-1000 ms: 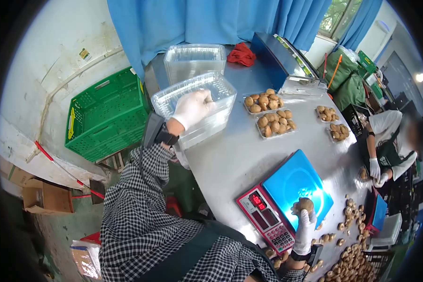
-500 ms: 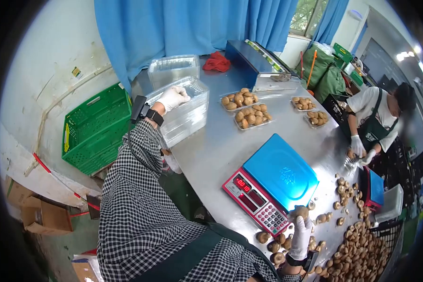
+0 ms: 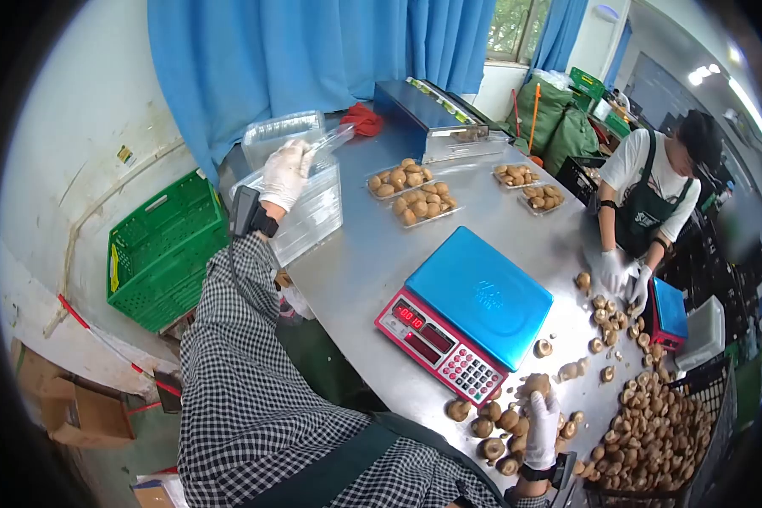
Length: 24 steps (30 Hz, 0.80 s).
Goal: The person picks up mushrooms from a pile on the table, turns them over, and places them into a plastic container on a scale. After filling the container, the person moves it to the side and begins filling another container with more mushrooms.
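My gloved left hand (image 3: 285, 176) grips a thin clear plastic tray (image 3: 334, 140) by its near side, tilted above a stack of clear trays (image 3: 315, 218). In my gloved right hand (image 3: 543, 430) is a brown mushroom (image 3: 535, 386), held at the fingertips near the front corner of a red scale (image 3: 436, 337). The scale has a bare blue platform (image 3: 480, 292), and its red display seems to read -0.010. Loose mushrooms (image 3: 493, 449) lie beside the right hand. Behind the scale stand two filled mushroom trays (image 3: 427, 204).
Across the table a co-worker (image 3: 652, 190) handles things beside a second scale (image 3: 669, 309). A black crate (image 3: 707, 385) with a mushroom heap (image 3: 656, 436) is at the near right. A blue-topped machine (image 3: 432, 118) and red cloth (image 3: 362, 119) sit at the back; a green crate (image 3: 165, 254) stands left.
My left hand has taken hold of a clear tray and raised it off the stack. The right hand still holds the mushroom, slightly away from the scale. The view has shifted right.
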Tool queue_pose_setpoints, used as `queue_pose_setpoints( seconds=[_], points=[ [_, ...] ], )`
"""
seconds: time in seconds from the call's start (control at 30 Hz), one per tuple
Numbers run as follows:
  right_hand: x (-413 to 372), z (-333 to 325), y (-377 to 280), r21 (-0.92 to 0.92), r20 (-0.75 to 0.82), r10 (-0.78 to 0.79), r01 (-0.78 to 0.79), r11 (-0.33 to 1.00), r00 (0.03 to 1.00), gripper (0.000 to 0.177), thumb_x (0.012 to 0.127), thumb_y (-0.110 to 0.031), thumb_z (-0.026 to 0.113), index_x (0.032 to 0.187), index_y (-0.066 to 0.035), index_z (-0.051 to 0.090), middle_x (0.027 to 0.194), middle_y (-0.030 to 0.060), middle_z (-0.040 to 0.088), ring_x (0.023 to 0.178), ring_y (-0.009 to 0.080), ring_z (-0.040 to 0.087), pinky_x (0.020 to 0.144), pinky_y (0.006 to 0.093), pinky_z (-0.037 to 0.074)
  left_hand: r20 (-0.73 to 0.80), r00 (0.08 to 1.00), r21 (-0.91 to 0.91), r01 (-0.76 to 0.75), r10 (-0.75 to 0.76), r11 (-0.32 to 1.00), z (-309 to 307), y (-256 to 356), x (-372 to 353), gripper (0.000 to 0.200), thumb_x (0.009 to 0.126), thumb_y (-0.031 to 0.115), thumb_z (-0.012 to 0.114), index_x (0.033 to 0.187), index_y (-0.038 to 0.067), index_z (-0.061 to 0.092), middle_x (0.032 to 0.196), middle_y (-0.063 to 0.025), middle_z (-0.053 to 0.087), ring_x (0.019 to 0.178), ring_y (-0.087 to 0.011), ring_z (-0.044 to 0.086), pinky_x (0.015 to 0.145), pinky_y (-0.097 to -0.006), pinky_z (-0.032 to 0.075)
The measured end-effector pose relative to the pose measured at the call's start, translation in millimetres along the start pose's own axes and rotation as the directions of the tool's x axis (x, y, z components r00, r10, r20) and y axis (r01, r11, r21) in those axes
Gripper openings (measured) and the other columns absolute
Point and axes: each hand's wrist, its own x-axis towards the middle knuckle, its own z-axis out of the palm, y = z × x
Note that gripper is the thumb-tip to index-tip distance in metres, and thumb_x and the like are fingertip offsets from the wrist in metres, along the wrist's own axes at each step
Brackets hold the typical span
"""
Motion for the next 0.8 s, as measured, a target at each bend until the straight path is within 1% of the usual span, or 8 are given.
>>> queue_pose_setpoints(
  seconds=[0.13,0.2,0.3,0.43,0.5,0.57,0.67,0.8],
  points=[
    [2.9,8.3,-11.7,-0.149,-0.114,-0.11,0.093,0.985,0.987,0.035,0.096,-0.019,0.051,0.125,0.0,0.052,0.102,0.0037,0.064,0.083,0.008,0.056,0.067,0.0213,0.04,-0.04,0.969,-0.157,-0.247,0.243,0.956,-7.0,106.3,10.4,0.015,0.091,0.022,0.055,0.09,0.007,0.056,0.087,-0.0118,0.056,0.08,-0.0335,0.057,0.071,-0.0433,0.045],
    [15.4,8.6,-13.9,-0.142,-0.114,-0.144,0.127,0.982,0.983,0.036,0.095,-0.019,0.053,0.126,0.0,0.051,0.107,0.0048,0.062,0.089,0.0106,0.056,0.073,0.0239,0.044,-0.012,0.862,-0.267,-0.491,0.507,0.829,8.4,154.1,-1.3,0.013,0.088,0.02,0.059,0.087,0.007,0.059,0.085,-0.0105,0.056,0.08,-0.0309,0.056,0.069,-0.0411,0.044],
    [31.2,19.9,-31.3,-0.108,-0.113,-0.135,0.123,0.987,0.984,0.038,0.094,-0.019,0.055,0.126,0.001,0.052,0.11,0.0075,0.061,0.097,0.0132,0.055,0.078,0.0256,0.046,0.043,0.805,-0.389,-0.532,0.591,0.752,54.7,208.2,-45.5,0.012,0.086,0.021,0.06,0.087,0.009,0.058,0.087,-0.0077,0.056,0.08,-0.0267,0.055,0.069,-0.0385,0.044],
    [64.6,21.1,-34.0,-0.413,-0.12,-0.183,0.119,0.903,0.976,0.04,0.092,-0.022,0.058,0.126,-0.001,0.056,0.111,0.0077,0.06,0.099,0.0131,0.056,0.077,0.0262,0.047,0.135,0.687,-0.608,-0.511,0.714,0.607,87.2,231.1,-86.9,0.013,0.087,0.021,0.06,0.087,0.009,0.057,0.086,-0.0071,0.055,0.08,-0.0255,0.056,0.07,-0.0373,0.044],
    [69.5,38.9,-51.6,-0.305,-0.128,-0.028,-0.012,0.952,0.991,0.042,0.091,-0.021,0.06,0.128,-0.002,0.056,0.114,0.0083,0.061,0.103,0.0148,0.057,0.083,0.0271,0.047,0.152,0.627,-0.671,-0.502,0.764,0.545,95.6,233.5,-103.8,0.013,0.087,0.021,0.059,0.087,0.009,0.056,0.085,-0.0069,0.055,0.08,-0.025,0.056,0.07,-0.0368,0.045],
    [89.4,38.5,-28.0,-0.204,0.005,-0.215,0.212,0.956,0.977,0.051,0.09,-0.029,0.065,0.132,-0.003,0.052,0.12,0.0115,0.061,0.113,0.0181,0.056,0.098,0.0288,0.043,0.264,0.589,-0.68,-0.447,0.764,0.581,100.0,232.2,-109.1,0.013,0.088,0.022,0.059,0.088,0.009,0.057,0.085,-0.0073,0.056,0.08,-0.0248,0.057,0.07,-0.0361,0.045],
    [96.6,48.8,-22.9,-0.254,0.032,-0.185,0.187,0.949,0.982,0.055,0.091,-0.032,0.064,0.135,-0.002,0.049,0.12,0.0121,0.061,0.111,0.0186,0.057,0.097,0.0298,0.044,0.254,0.593,-0.734,-0.396,0.764,0.552,104.5,232.4,-112.9,0.015,0.087,0.023,0.06,0.089,0.008,0.058,0.085,-0.0073,0.057,0.08,-0.0251,0.059,0.07,-0.0361,0.046],
    [104.1,50.6,-10.4,0.225,0.137,-0.055,0.023,0.974,0.989,0.05,0.094,-0.031,0.061,0.131,0.0,0.05,0.117,0.0123,0.062,0.107,0.0191,0.059,0.095,0.0311,0.046,0.238,0.615,-0.779,-0.342,0.752,0.526,108.0,233.9,-112.9,0.017,0.084,0.022,0.063,0.091,0.008,0.059,0.086,-0.007,0.058,0.08,-0.0252,0.059,0.07,-0.0361,0.046]
  ],
)
